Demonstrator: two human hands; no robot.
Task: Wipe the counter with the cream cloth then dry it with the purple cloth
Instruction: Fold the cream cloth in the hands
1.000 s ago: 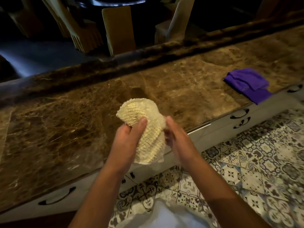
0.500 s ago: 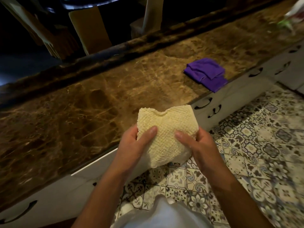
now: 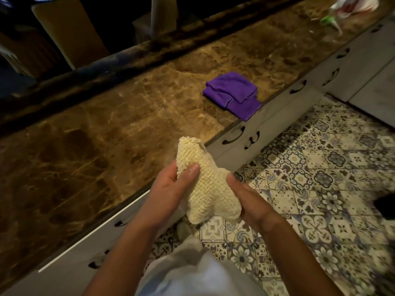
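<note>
Held in both hands just off the near edge of the brown marble tabletop (image 3: 89, 159), above the patterned floor tiles (image 3: 316, 189): the cream cloth (image 3: 208, 184), bunched into a thick, nubbly wad. Left hand (image 3: 171, 189) curled round the cloth's left side, thumb pressed flat across the front of the weave, fingers tucked out of sight behind. Right hand (image 3: 250, 201) closed on the cloth's right lower corner, thumb on top, the rest of the grip hidden beneath the fabric. Top end of the cloth standing free above the left thumb, overlapping the tabletop's edge in this view; touching the stone or not, impossible to say. Beyond the cream cloth and to its right, well apart from it, the purple cloth (image 3: 233, 94), folded in layers and lying flat on the tabletop, one corner right at the front edge. Below that edge, white drawer fronts (image 3: 267, 124) with dark curved handles. At the far right end of the tabletop, a blurred white and green object (image 3: 342, 11), too smeared to identify. No brand, label or legible writing anywhere in view.
</note>
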